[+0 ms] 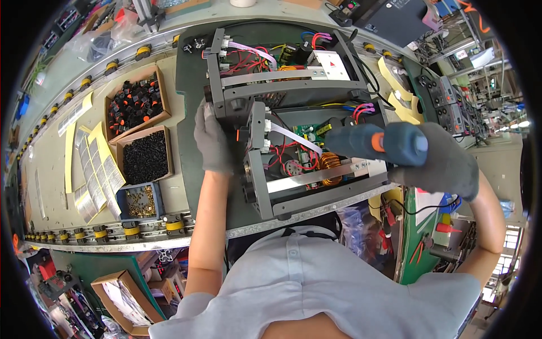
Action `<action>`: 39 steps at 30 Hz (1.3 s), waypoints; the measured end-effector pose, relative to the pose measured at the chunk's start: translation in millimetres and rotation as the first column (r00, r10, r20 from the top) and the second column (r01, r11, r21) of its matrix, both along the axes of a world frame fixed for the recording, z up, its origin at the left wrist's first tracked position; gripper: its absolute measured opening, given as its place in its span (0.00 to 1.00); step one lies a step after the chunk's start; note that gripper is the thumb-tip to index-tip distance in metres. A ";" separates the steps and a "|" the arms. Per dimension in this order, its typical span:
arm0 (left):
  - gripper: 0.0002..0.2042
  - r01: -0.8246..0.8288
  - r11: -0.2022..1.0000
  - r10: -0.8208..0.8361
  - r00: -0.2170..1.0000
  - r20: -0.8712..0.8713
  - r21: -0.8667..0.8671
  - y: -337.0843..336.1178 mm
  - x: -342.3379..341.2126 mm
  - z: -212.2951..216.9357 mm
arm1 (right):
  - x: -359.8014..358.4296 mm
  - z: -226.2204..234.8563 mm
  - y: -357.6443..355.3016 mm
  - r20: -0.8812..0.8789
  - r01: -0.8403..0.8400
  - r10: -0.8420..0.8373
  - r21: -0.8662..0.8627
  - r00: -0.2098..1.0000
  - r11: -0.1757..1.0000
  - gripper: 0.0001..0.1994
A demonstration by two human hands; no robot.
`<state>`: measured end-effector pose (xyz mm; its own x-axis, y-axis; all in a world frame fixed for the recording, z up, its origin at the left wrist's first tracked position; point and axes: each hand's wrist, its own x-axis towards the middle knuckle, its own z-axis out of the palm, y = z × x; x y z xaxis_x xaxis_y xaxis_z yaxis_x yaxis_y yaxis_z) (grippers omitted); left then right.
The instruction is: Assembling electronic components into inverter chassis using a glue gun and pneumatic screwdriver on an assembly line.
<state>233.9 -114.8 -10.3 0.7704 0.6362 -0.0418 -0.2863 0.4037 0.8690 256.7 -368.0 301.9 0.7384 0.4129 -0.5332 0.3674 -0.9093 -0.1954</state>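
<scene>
Two open grey metal chassis stand side by side, a far electronics unit and a near electronics unit. Inside the near one show a circuit board, red wires, a white ribbon cable and a copper coil. My right hand, in a grey glove, grips a dark blue power screwdriver held over the near unit; its tip cannot be made out. My left hand, also gloved, has its fingers stretched out beside the front panel of the far unit, close to a black knob.
Left of the units are a box of black and orange parts, a box of small black screws and a blue bin of brass pieces. Label sheets lie beyond them. Yellow rollers line the bench edge. A black cable loops at the right.
</scene>
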 end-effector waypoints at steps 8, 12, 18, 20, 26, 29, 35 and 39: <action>0.18 0.100 0.990 -0.098 0.995 0.029 -0.102 -6.8 -11.1 30.8 | 0.4 18.7 23.3 0.067 0.009 0.005 -0.207 0.998 0.978 0.13; 0.17 0.009 0.849 0.015 0.999 -0.041 0.528 -3.3 -11.5 23.7 | 6.5 16.7 33.4 0.089 -0.054 0.094 -0.380 0.992 0.923 0.12; 0.17 0.118 0.988 -0.118 0.993 0.004 -0.100 -13.1 -12.3 49.0 | 13.5 0.7 33.7 0.071 -0.163 0.207 -0.392 0.976 0.905 0.15; 0.17 0.096 0.988 -0.097 0.995 0.003 -0.117 -12.1 -12.2 49.8 | 12.2 2.1 35.4 0.067 -0.134 0.172 -0.379 0.983 0.916 0.15; 0.13 0.151 0.988 -0.150 0.988 0.044 -0.038 -1.0 -11.2 24.6 | 17.2 -4.3 29.6 0.108 -0.161 0.219 -0.392 0.970 0.906 0.16; 0.18 -0.023 0.853 0.052 0.998 -0.041 0.522 2.9 -7.4 6.9 | 16.7 -3.2 30.6 0.134 -0.183 0.249 -0.380 0.959 0.907 0.17; 0.17 -0.035 0.893 0.047 0.999 -0.015 0.449 -0.1 -7.3 13.0 | 17.9 -1.8 29.6 0.115 -0.186 0.246 -0.380 0.963 0.906 0.16; 0.16 0.086 0.996 -0.085 0.996 0.011 -0.008 -7.8 -11.2 38.0 | 18.2 -4.1 25.7 0.129 -0.182 0.241 -0.358 0.962 0.916 0.14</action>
<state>222.7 -122.6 27.7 0.8224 0.5676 -0.0385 -0.2593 0.4342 0.8627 274.9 -342.3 297.8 0.7440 0.3851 -0.5460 0.5587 -0.8068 0.1923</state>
